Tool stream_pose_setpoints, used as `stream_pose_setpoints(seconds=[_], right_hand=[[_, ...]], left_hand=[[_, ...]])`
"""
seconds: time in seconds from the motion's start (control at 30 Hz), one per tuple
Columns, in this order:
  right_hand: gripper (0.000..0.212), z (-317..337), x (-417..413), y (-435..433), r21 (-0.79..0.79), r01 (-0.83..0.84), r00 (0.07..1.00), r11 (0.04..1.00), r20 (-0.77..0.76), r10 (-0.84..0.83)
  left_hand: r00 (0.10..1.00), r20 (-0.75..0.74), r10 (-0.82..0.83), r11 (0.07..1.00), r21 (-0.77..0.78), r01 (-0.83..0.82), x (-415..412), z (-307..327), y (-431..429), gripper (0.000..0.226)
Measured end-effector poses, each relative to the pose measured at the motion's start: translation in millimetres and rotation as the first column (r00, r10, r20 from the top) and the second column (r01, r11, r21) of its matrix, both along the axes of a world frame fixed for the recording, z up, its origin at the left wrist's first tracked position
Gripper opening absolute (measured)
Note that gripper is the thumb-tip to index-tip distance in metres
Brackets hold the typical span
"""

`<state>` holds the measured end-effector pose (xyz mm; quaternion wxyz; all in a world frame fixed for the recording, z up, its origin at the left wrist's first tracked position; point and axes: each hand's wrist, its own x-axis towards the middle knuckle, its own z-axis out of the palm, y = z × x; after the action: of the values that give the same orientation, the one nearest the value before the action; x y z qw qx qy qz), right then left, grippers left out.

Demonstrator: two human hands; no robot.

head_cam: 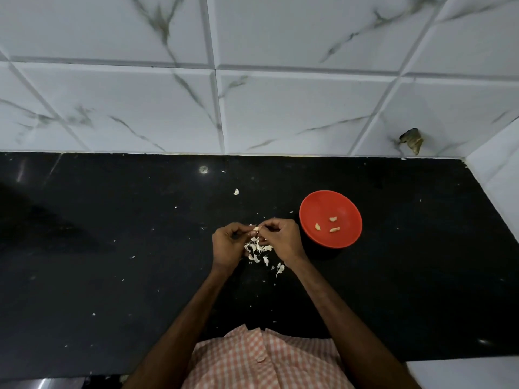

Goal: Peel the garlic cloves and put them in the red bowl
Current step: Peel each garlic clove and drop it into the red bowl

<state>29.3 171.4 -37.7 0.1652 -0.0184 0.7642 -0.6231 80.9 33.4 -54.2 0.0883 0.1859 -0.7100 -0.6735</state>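
Head view: looked down on glossy black counter (pixel 112 248), speckled with pale flecks.
Red bowl (pixel 314 204): round, smooth, shallow; stood on counter just right of hands; held three peeled cloves (pixel 333 219), curved, yellowish, lying apart.
Garlic clove (pixel 255 228): held between both hands above counter, left of bowl.
Left hand (pixel 229 245): gripped clove with curled fingers.
Right hand (pixel 282 238): pinched clove's skin with fingertips.
Skins (pixel 258 251): thin, white, papery scraps; heaped beneath hands.
Wall tiles (pixel 280 108): white, grey-veined, marble-patterned.

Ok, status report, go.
Left hand and right hand pinch one garlic clove. Three peeled cloves in red bowl. Peel scraps under hands, nothing blocking bowl.
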Motion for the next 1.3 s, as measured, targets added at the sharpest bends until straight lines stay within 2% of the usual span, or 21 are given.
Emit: stream_pose_setpoints(seconds=[0.3, 0.43, 0.67, 0.8, 1.07, 1.17, 1.3], right_hand=[[0.013, 3, 4, -6, 0.031, 0.036, 0.999, 0.999, -0.012, -0.036], [0.007, 4, 5, -7, 0.014, 0.06, 0.998, 0.998, -0.007, -0.06], [0.011, 15, 0, -2, -0.221, 0.072, 0.991, 0.973, 0.127, -0.045], [0.008, 17, -3, -1, -0.216, 0.073, 0.992, 0.974, 0.117, -0.048], [0.009, 12, -5, -5, -0.096, 0.048, 0.999, 0.994, 0.009, -0.047], [0.005, 13, -5, -6, -0.048, 0.052, 0.997, 0.997, -0.061, -0.055], [0.004, 14, -7, -6, -0.009, 0.021, 0.995, 1.0, -0.092, -0.022]], left_hand=[[1.0, 0.007, 0.022, 0.995, 0.099, -0.023, 3, 0, 3, 0.006], [1.0, 0.013, 0.02, 0.987, 0.16, -0.022, 3, -1, 5, 0.004], [1.0, -0.007, -0.011, 0.952, 0.305, 0.013, -2, 9, 5, 0.01], [0.998, -0.064, -0.023, 0.979, 0.201, 0.035, -4, 8, 6, 0.015], [0.985, -0.167, 0.034, 0.995, -0.086, -0.049, -4, 9, 6, 0.016], [0.989, -0.149, 0.025, 0.994, -0.102, -0.04, -5, 9, 7, 0.017], [0.996, -0.087, 0.012, 1.0, 0.011, -0.011, -7, 6, 6, 0.015]])
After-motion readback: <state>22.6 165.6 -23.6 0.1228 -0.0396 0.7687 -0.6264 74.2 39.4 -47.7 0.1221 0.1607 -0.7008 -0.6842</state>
